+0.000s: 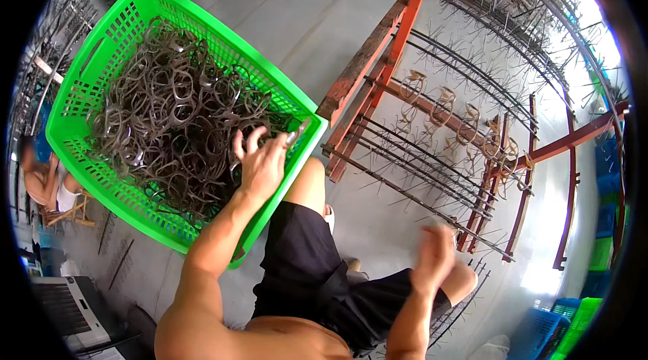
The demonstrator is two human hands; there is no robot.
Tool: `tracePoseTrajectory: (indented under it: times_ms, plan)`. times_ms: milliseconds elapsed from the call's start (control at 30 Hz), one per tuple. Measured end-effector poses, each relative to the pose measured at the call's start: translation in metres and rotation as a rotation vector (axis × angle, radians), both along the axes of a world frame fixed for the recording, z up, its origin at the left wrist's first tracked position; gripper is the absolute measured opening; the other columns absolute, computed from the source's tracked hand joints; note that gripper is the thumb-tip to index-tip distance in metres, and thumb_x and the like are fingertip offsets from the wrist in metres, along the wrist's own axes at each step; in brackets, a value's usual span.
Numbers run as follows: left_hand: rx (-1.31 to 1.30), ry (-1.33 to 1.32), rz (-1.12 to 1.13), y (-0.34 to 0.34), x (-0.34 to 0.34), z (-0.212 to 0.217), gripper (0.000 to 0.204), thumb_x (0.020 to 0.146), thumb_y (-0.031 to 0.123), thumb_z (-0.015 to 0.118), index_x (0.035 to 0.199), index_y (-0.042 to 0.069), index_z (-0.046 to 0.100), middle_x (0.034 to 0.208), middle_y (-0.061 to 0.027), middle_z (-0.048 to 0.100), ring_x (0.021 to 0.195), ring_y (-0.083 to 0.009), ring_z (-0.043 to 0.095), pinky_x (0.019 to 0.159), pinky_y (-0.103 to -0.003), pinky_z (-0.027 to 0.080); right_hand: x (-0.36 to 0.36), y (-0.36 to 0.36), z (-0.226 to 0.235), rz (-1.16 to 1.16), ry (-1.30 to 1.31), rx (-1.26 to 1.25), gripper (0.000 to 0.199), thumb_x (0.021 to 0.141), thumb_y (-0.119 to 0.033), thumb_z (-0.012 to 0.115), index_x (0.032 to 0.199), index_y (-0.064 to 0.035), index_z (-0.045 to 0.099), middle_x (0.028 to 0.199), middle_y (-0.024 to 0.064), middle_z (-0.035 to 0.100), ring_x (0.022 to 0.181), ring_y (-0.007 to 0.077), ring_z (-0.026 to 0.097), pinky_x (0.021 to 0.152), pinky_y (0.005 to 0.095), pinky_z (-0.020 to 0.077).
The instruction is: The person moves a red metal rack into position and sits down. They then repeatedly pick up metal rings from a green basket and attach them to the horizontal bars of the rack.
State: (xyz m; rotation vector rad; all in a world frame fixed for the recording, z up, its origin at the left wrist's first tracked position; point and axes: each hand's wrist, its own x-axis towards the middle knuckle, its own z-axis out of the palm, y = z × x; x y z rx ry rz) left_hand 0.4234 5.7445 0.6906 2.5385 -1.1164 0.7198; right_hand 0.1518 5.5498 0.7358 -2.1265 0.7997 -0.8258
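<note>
A bright green plastic basket is heaped with dark grey looped metal pieces, shaped much like scissor handles. Over the basket's near right side is my left hand, some fingers bent above the heap. A slim shiny metal piece sticks out from that hand toward the basket's corner, gripped at the fingers. My right hand is raised above my right knee, away from the basket. Motion smears its fingers, so whether anything is in them cannot be made out.
To the right stands a rusty red rack with thin spiked rods; several looped pieces hang on it. Blue crates are at lower right. Another person sits at far left, near a black-and-white machine.
</note>
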Motion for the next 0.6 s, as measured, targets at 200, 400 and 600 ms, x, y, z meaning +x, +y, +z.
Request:
tracePoseTrajectory:
  times_ms: [200, 400, 600]
  plan:
    - [0.26, 0.555, -0.416, 0.04, -0.02, 0.004, 0.026, 0.076, 0.012, 0.061, 0.102, 0.008, 0.057, 0.082, -0.0069, 0.059, 0.085, -0.0266, 0.054, 0.087, -0.038, 0.037, 0.155, 0.064, -0.037, 0.842, 0.093, -0.575, 0.042, 0.078, -0.029, 0.064, 0.115, -0.0121, 0.054, 0.115, 0.011, 0.05, 0.119, 0.031, 0.041, 0.102, 0.0477, 0.0296]
    - [-0.284, 0.978, -0.416, 0.052, 0.014, -0.019, 0.054, 0.066, 0.009, 0.061, 0.117, 0.003, 0.048, 0.118, -0.0135, 0.041, 0.112, -0.0293, 0.042, 0.09, -0.038, 0.042, 0.131, 0.02, -0.069, 0.917, 0.067, -0.15, 0.023, 0.082, -0.015, 0.062, 0.103, -0.0068, 0.06, 0.075, 0.0106, 0.058, 0.067, 0.0255, 0.058, 0.069, 0.0329, 0.0477]
    - [0.036, 0.331, 0.001, 0.092, -0.006, -0.066, 0.034, 0.082, 0.016, 0.058, 0.112, 0.0, 0.052, 0.119, -0.0193, 0.049, 0.111, -0.0359, 0.044, 0.095, -0.043, 0.033, -0.054, -0.087, -0.017, -0.197, -0.43, 0.416, 0.016, 0.087, -0.008, 0.049, 0.099, -0.0004, 0.056, 0.065, -0.0012, 0.047, 0.053, 0.0067, 0.043, 0.045, 0.0224, 0.0344]
